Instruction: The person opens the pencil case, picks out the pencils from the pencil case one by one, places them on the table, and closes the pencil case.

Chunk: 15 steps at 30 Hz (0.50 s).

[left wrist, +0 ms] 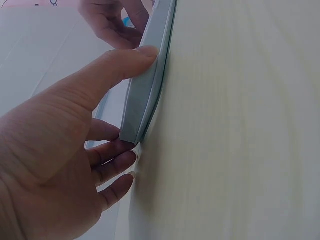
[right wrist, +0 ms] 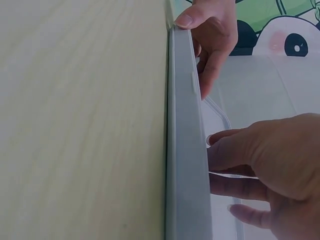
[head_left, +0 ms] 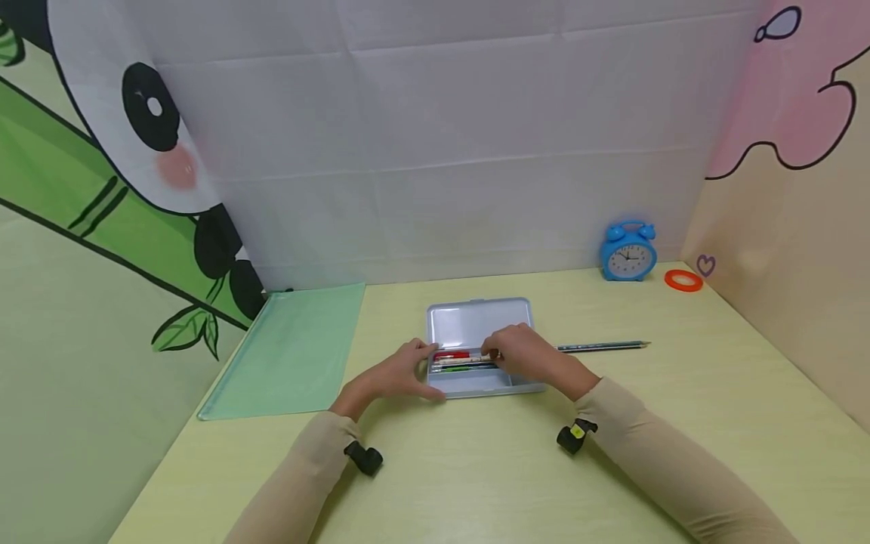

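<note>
An open metal pencil case [head_left: 469, 384] lies on the table, its lid [head_left: 462, 321] tipped back. My left hand [head_left: 401, 370] grips the case's left end, thumb on the front wall [left wrist: 145, 80] and fingers around the corner. Inside the case lie a red pen [head_left: 451, 354], a white pen [head_left: 469, 360] and a green-marked pencil [head_left: 462, 368]. Over the case's right part, my right hand [head_left: 526, 353] has curled fingers that pinch the white pen's right end; the case's front wall [right wrist: 192, 150] hides the fingertips in the right wrist view. A dark pencil [head_left: 605, 347] extends right from behind that hand.
A green translucent zip folder [head_left: 292, 355] lies at the table's left. Against the back wall stands a blue alarm clock [head_left: 628, 253], with an orange-red ring [head_left: 683, 280] flat beside it. Printed cloth walls enclose the table [head_left: 476, 468] behind and at both sides.
</note>
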### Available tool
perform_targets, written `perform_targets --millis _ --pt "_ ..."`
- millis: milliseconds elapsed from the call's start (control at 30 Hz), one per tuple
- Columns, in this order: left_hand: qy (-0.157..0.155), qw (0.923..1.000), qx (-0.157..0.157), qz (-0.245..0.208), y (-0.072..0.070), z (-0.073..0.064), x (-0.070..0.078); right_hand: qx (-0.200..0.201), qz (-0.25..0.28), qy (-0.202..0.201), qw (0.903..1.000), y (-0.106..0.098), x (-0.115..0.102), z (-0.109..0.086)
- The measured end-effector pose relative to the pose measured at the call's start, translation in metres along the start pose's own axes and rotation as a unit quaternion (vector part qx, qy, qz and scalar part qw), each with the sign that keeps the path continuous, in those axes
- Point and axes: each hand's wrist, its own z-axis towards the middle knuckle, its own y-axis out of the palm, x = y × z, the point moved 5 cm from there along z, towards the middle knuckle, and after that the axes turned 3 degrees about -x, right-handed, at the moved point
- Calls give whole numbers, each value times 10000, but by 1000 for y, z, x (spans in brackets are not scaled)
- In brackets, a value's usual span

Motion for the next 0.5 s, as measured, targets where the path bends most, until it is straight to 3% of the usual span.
perform_targets --millis 500 --pt "4 9999 -26 146 1 3 -5 -308 -574 116 9978 5 -6 6"
